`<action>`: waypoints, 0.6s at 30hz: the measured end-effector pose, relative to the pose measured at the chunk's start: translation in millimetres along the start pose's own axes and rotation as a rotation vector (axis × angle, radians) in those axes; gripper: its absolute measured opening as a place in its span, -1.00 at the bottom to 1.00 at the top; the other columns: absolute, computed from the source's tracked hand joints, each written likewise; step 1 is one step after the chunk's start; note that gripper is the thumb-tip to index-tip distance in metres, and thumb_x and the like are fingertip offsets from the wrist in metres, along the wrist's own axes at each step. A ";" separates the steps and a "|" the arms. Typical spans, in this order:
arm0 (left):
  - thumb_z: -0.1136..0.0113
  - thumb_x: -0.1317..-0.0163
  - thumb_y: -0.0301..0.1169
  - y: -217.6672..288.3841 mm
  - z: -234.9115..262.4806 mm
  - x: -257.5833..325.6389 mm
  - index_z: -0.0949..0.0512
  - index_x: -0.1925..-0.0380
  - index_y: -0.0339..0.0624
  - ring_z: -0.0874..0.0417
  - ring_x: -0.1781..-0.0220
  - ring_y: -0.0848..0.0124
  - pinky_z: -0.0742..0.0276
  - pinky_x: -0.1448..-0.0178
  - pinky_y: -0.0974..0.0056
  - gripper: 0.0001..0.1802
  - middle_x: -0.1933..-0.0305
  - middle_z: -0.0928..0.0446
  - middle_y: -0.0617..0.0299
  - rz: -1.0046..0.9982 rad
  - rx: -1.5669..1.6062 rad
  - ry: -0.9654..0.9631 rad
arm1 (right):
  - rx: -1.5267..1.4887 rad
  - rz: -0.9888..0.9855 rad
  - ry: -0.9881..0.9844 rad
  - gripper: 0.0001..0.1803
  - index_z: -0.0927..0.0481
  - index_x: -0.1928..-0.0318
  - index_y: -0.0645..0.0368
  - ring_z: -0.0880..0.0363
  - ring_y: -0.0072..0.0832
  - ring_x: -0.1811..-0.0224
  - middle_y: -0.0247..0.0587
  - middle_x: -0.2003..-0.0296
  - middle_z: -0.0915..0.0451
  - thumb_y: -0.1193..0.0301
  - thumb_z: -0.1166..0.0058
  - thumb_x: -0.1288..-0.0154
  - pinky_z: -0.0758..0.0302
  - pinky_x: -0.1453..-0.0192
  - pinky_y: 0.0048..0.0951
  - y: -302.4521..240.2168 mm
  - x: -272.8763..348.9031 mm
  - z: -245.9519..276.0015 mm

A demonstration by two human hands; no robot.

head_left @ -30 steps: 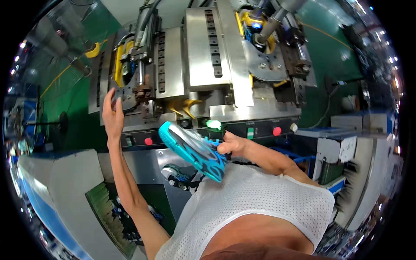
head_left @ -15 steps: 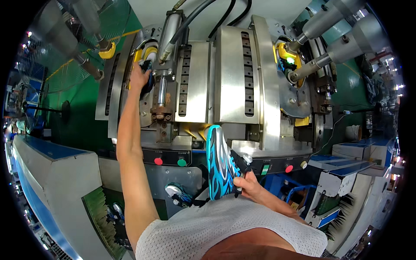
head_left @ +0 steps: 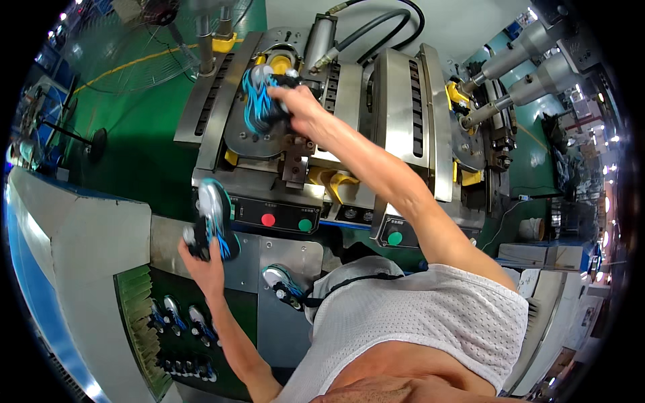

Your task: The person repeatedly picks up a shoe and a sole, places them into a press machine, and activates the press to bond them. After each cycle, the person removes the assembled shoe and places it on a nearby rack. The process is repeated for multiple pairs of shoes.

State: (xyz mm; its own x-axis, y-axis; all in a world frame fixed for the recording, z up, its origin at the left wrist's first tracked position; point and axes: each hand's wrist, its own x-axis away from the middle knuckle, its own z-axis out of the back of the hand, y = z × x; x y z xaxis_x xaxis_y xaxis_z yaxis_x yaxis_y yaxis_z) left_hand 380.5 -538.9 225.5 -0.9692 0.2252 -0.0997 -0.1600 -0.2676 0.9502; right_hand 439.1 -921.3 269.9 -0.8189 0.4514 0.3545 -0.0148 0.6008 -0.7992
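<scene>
The right hand (head_left: 299, 107) is clenched around a blue, black and white sports shoe (head_left: 259, 97), with the fingers wrapped over what looks like its heel and upper, holding it against the left station of a steel press machine (head_left: 396, 114). The shoe sits sole outward, its patterned blue tread facing the camera, and it lies right on the grey oval plate of that station, near a yellow fitting above it.

The left hand (head_left: 205, 258) grasps a second shoe (head_left: 213, 218) of the same colours lower down, in front of the machine's control panel (head_left: 282, 218) with its red and green buttons. The grip takes this shoe from below, near the heel, so that the toe points up and the sole turns partly toward the camera.

Judging by how each shoe is carried in a single hand with the arm stretched out, they are probably light. The soles look moulded and fairly stiff, while the uppers are likely soft and would give under pressure, so the firmer hold would be around the heel or across the sole edge rather than on the fabric. The ribbed tread should not be slippery.

Further out, a third shoe (head_left: 285, 282) rests below the panel near the person's white mesh shirt (head_left: 430, 316). A dark tray (head_left: 185, 336) at the lower left holds rows of more shoes, beside a green brush strip (head_left: 138, 316). Hydraulic cylinders (head_left: 531, 60) stand at the upper right above the green floor (head_left: 141, 121).
</scene>
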 end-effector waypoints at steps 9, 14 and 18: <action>-0.25 -0.27 -0.27 -125.8 60.7 241.0 -0.21 -0.25 -0.39 -0.53 -0.13 -0.09 -0.45 -0.17 0.00 -0.33 -0.17 -0.40 -0.27 0.599 -0.404 0.341 | 1.076 -0.026 0.952 -0.26 -0.22 -0.23 0.43 -0.52 -0.09 -0.20 0.12 -0.17 -0.48 0.41 -0.23 -0.08 -0.53 -0.19 -0.14 85.3 -260.1 39.1; -0.33 -0.21 -0.47 -203.2 30.8 344.6 -0.20 -0.30 -0.38 -0.44 -0.26 0.13 -0.31 -0.37 0.11 -0.29 -0.20 -0.37 -0.11 0.433 -0.298 0.474 | 1.365 -0.076 0.549 -0.44 -0.37 -0.18 0.16 -0.53 -0.12 -0.02 -0.02 -0.11 -0.51 0.20 -0.12 -0.22 -0.51 -0.09 -0.15 92.4 -282.2 60.0; -0.36 -0.15 -0.29 -233.6 -5.7 350.1 -0.35 -0.20 -0.26 -0.52 -0.11 0.10 -0.38 -0.23 0.12 -0.35 -0.08 -0.46 -0.01 0.522 -0.457 0.497 | 0.852 -0.229 0.136 -0.58 -0.54 0.00 0.21 -0.64 -0.15 0.18 0.05 0.14 -0.62 0.22 -0.21 -0.21 -0.59 0.12 -0.04 55.7 -253.4 55.5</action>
State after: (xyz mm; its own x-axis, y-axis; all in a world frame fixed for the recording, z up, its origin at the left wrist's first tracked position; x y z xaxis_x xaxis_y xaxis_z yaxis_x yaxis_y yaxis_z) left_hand 77.4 -402.8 -33.1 -0.8920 -0.4413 0.0983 0.3742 -0.5985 0.7084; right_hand 614.0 -1038.9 108.6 -0.6691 0.4871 0.5613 -0.6357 0.0160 -0.7717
